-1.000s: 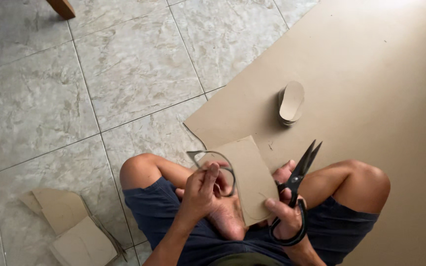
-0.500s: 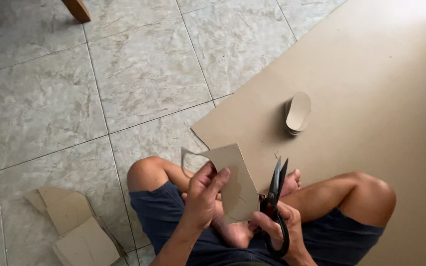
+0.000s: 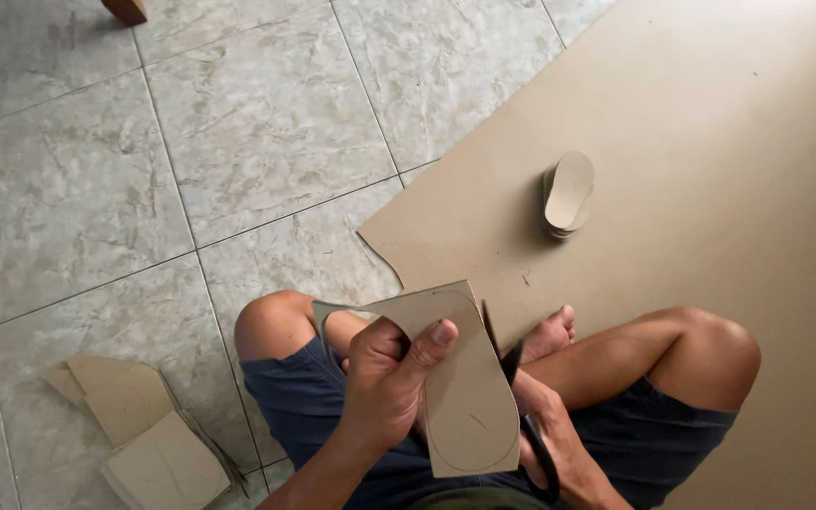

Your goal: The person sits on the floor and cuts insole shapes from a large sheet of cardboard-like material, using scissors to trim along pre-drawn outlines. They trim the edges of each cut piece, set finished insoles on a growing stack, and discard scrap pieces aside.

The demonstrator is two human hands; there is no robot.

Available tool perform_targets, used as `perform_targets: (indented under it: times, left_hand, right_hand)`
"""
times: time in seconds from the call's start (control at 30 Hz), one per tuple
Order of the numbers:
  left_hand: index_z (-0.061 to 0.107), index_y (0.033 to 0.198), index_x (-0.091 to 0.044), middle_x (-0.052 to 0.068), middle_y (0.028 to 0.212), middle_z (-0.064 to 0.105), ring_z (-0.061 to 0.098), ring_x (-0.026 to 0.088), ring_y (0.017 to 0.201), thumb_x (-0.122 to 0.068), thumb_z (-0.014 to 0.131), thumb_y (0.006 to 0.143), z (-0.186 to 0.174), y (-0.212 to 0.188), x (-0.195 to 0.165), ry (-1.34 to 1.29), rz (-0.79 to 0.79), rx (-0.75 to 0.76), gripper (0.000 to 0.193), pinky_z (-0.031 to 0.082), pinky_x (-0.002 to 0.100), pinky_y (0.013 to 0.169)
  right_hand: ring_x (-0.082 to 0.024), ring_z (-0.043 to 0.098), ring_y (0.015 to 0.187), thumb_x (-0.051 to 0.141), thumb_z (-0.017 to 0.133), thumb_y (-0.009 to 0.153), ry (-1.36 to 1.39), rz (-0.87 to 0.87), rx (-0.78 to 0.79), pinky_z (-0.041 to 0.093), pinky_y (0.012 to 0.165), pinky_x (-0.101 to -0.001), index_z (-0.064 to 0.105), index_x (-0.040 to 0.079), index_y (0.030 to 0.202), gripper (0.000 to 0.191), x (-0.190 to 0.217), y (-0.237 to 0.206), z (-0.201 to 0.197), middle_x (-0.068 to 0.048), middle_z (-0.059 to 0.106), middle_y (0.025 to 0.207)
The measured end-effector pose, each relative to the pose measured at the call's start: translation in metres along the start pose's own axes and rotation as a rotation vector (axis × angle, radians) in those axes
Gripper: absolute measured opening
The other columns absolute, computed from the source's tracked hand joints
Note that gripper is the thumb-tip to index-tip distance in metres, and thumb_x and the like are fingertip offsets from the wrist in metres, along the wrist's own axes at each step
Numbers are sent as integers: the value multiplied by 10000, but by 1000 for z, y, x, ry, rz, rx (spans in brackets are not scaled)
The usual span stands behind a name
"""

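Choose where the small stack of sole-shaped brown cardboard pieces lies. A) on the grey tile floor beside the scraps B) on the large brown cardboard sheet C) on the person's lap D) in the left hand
B: the small stack of sole-shaped brown cardboard pieces rests on the large brown cardboard sheet, apart from both hands.

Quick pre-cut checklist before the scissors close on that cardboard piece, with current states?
1. Left hand grips the cardboard piece, thumb on its face: ok.
2. Drawn outline on the piece visible, rounded end toward the person: ok.
3. Right hand holds the scissors by the black handles: ok.
4. Blades lined up with the outline: cannot tell, the piece hides most of them.
5. Left fingers behind the piece clear of the blades: cannot tell, hidden.
6. Bare foot sits close beside the scissors: not ok.
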State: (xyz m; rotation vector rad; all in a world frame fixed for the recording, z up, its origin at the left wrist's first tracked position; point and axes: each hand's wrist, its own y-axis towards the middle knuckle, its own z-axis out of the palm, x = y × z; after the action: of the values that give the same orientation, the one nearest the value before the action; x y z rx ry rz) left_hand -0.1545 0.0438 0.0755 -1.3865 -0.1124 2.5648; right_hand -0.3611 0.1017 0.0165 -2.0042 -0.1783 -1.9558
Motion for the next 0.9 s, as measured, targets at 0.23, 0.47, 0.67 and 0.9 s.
perform_targets:
  times: [0.23,0.47,0.67,0.9]
  left_hand:
    - [774,1030,17,14,839,761,646,57,753,-265,687,990,4,-7,-14,387,-43,22,298,533,233,656]
    - [768,1008,-2,-2,800,747,632,38,729,-271,685,991,4,-7,-19,455,-29,57,282,519,227,630]
    - [771,996,-10,-6,771,752,643,36,702,-265,686,988,2,-8,-19,526,-9,51,269,515,222,613]
    - [777,954,3,-5,722,735,614,32,645,-243,698,982,0,-7,-15,530,12,56,260,491,225,570]
  right_hand:
    - [-195,616,1110,371,648,959,131,86,-11,496,962,-311,545,-36,1364,583,28,14,11,-132,660,1220]
    - [-159,661,1030,305,784,824,211,37,-86,557,872,-310,602,-50,1304,624,21,8,15,-132,697,1153]
    - [-106,669,756,236,854,773,42,5,-152,536,667,-264,736,-75,1052,434,15,3,15,-79,751,825]
    - [-86,666,640,176,805,760,-9,-64,-179,527,584,-252,732,-51,984,328,9,-1,16,-43,734,724]
